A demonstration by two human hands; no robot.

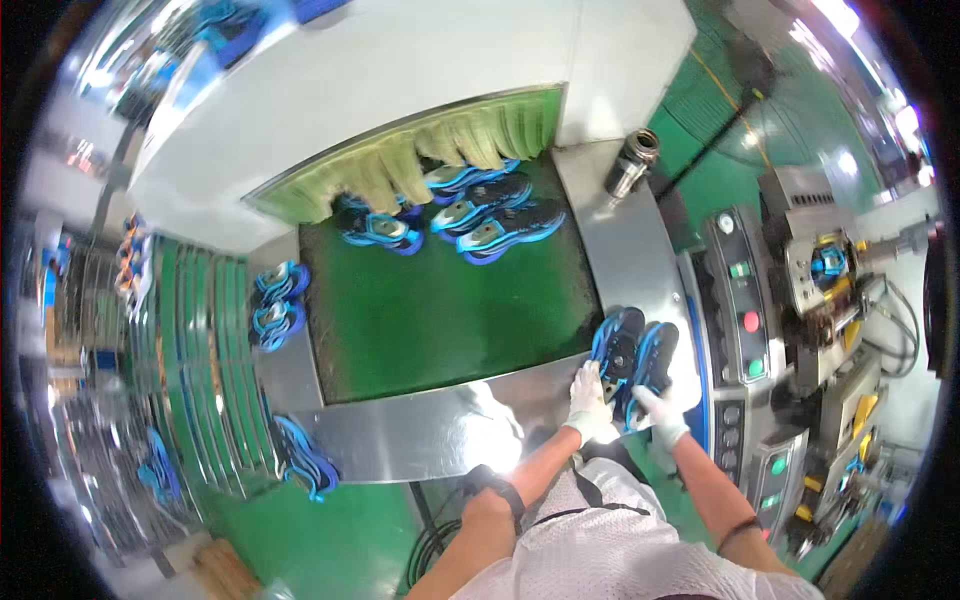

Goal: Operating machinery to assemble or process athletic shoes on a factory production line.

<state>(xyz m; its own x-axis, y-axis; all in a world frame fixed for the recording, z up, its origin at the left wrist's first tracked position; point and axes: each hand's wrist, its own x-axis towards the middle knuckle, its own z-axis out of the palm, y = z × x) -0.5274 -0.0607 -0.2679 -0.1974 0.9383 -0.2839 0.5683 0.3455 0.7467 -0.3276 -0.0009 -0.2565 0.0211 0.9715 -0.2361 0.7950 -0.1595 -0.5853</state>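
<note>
Two dark sneakers with bright blue soles lie side by side on the steel ledge, toes pointing away from me. My left hand (590, 400), in a white glove, grips the heel end of the left sneaker (619, 342) from its outer side. At the heel of the right sneaker (654, 357), my right hand (662, 410), also gloved, closes on its edge. Some of the right fingers are hidden. Farther off, several similar shoes (505, 232) rest on the green conveyor belt (450, 320), some partly under the hanging fabric curtain (420, 150).
A steel flask (632, 162) stands on the ledge at the far right. Control panels (742, 300) with buttons and machines line the right side. On the left are a slatted rack (205, 350), a pair of blue shoes (280, 305) on the ledge and another pair (304, 458) below.
</note>
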